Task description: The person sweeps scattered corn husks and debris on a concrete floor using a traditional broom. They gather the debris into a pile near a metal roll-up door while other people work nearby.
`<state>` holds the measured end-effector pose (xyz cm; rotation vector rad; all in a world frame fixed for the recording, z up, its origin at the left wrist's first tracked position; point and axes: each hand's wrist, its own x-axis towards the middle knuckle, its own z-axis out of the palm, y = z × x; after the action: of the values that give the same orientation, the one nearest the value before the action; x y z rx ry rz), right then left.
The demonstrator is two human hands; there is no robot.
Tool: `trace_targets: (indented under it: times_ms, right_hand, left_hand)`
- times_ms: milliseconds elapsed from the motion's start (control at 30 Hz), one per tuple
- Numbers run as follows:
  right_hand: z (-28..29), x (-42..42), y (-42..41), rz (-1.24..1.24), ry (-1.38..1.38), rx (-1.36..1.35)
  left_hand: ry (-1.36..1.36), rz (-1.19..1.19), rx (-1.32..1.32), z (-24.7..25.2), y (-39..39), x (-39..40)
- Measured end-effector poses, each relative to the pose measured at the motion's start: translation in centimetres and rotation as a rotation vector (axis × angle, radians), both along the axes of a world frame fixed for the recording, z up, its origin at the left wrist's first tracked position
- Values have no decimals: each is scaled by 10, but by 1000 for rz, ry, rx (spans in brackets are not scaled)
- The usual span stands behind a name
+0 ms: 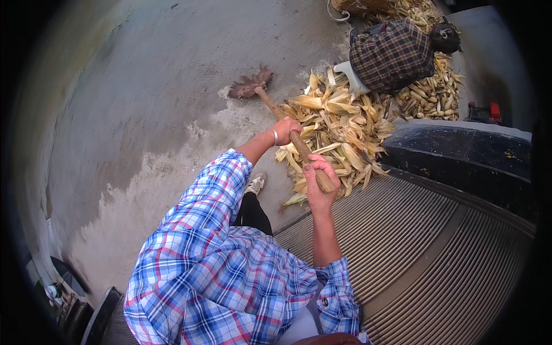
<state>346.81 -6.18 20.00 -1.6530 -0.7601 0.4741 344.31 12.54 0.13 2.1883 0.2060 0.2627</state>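
A broom with a thick wooden handle (272,105) slants across in front of me. My left hand (286,130) wraps around the middle of the handle, a silver bangle at its wrist. Nearer to me, my right hand (322,183) grips the handle by its butt end, thumb lying along the wood. The reddish-brown bristle head (251,85) rests on the concrete floor (172,77), to the left of a heap of dry corn husks (340,129). Both hands are over or beside the near-left side of that heap.
A person in a dark plaid shirt (390,56) sits bent on a white plastic stool (352,78) beyond the husks. Corn cobs (431,101) are piled beside them. A ribbed surface (409,241) and a dark raised edge (457,151) lie at right. A red object (494,113) stands farther off.
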Motion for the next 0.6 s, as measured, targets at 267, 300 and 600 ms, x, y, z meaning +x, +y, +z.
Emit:
trace_targets:
  times_ms: [267,300,600]
  right_hand:
    - [146,11,11,388,-324,153]
    - [162,6,10,432,-311,204]
    - [171,-20,-22,659,-63,231]
  left_hand:
    - [-504,122,-404,134,-76,41]
    - [-501,177,-398,155,-77,26]
    - [-287,550,-183,195,-101,-88]
